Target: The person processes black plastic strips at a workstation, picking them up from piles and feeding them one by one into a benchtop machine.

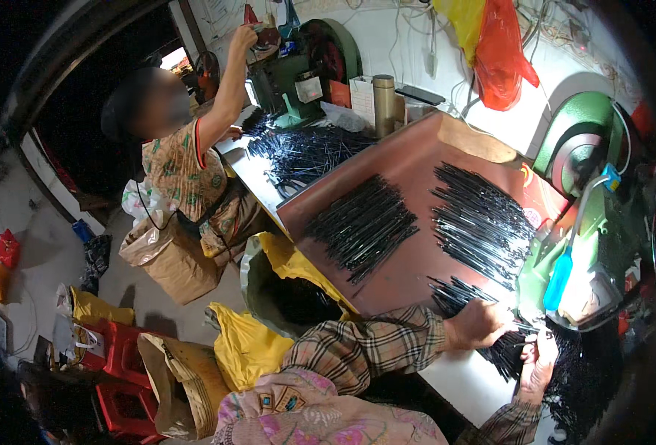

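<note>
My left hand (480, 324) is closed at the front of the green bench machine (565, 267), fingers pinched round what looks like a thin black rod. Just right of it, my right hand (539, 363) has its thumb and fingers pressed together at the same spot under the bright lamp. What the right fingers hold is too small to make out. A small bundle of thin black rods (454, 293) lies beside my left hand. More black rods (584, 371) are heaped to the right of my right hand, and others lie beneath both hands.
A reddish-brown tray (387, 289) bears two large bundles of black rods (365, 226). A blue-handled tool (559, 278) hangs by the machine. At the far left a co-worker (194, 167) sits with one arm raised to another green machine (298, 81). A yellow-lined bin (250, 278) stands below the tray.
</note>
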Tool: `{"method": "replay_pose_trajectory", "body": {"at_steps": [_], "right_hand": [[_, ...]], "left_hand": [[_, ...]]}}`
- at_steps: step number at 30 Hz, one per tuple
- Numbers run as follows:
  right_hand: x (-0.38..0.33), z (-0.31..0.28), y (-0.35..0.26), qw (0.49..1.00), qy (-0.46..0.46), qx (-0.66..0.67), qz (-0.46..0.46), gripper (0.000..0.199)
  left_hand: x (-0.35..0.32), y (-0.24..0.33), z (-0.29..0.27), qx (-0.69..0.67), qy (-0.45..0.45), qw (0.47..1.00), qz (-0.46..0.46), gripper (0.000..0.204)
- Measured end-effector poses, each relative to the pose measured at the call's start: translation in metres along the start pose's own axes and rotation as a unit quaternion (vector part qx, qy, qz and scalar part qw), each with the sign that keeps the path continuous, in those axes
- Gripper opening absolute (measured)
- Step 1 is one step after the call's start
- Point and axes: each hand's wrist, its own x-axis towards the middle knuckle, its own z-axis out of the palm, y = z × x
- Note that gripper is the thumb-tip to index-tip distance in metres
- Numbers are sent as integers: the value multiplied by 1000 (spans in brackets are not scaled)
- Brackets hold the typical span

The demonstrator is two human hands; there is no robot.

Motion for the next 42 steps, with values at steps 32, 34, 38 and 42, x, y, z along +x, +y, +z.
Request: {"method": "replay_pose_trajectory", "body": {"at_steps": [32, 34, 38, 42], "right_hand": [[-4, 5, -6, 999, -36, -21, -8, 17], [-2, 1, -4, 999, -29, -35, -23, 17], [-1, -1, -3, 999, -21, -24, -12, 16], [-7, 13, -7, 1000, 7, -21, -21, 16]], "left_hand": [[-10, 2, 6, -14, 29, 999, -24, 14], [-7, 3, 8, -11, 34, 999, -26, 13], [-4, 6, 7, -40, 43, 998, -35, 11], [-5, 3, 8, -56, 57, 995, -54, 13]]}}
